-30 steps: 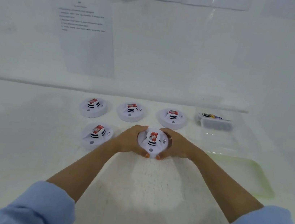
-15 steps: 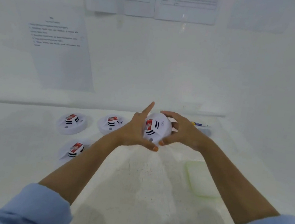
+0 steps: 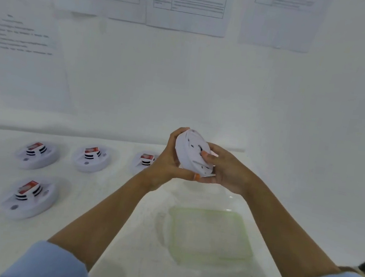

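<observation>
A round white smoke detector (image 3: 190, 153) is held up above the table, turned so its flat back faces me. My left hand (image 3: 166, 162) grips its left rim, fingers curled over the top edge. My right hand (image 3: 226, 168) holds its right side, thumb pressed on the back plate. The detector's red-labelled front is hidden from view.
Several more white detectors lie face up on the white table: one (image 3: 37, 154) at back left, one (image 3: 92, 157) beside it, one (image 3: 144, 160) partly behind my left wrist, one (image 3: 29, 197) nearer. A pale green tray (image 3: 239, 247) lies below my hands. Papers hang on the wall.
The detector went from resting on the table to being lifted, then was turned over so its back now faces me. The view tilted up and shifted right.
</observation>
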A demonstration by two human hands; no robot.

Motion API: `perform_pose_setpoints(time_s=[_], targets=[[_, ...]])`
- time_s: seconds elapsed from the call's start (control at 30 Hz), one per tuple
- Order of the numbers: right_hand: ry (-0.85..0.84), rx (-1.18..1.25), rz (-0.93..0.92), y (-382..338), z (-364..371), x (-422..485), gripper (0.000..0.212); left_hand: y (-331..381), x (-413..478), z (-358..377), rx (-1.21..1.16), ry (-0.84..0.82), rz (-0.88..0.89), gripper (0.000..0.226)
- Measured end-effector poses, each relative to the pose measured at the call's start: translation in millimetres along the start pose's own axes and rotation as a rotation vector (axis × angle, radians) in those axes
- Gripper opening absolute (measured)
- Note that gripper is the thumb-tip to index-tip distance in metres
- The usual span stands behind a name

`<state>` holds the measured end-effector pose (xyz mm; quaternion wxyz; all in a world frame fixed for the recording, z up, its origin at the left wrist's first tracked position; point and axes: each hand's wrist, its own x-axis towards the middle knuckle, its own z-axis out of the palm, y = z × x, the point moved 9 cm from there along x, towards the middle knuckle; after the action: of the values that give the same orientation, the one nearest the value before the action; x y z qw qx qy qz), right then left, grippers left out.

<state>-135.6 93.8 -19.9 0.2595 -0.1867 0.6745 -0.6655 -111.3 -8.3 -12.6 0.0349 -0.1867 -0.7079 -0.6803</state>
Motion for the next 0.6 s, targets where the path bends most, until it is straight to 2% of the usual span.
perform_pose_setpoints(time_s=[0.1,0.2,0.33,0.6], targets=[[0.069,0.022,-0.04,1,-23,1,0.032,-11,4,5,0.053,0.057,-0.024,0.105],[0.128,-0.019,-0.03,9,-38,3,0.04,-20,5,11,0.109,0.114,-0.02,0.107],[0.131,-0.081,-0.027,18,-37,6,0.048,-29,6,17,0.133,0.112,-0.025,0.113],[0.145,-0.086,-0.008,28,-31,12,0.05,-39,5,7,0.169,0.155,-0.035,0.104]])
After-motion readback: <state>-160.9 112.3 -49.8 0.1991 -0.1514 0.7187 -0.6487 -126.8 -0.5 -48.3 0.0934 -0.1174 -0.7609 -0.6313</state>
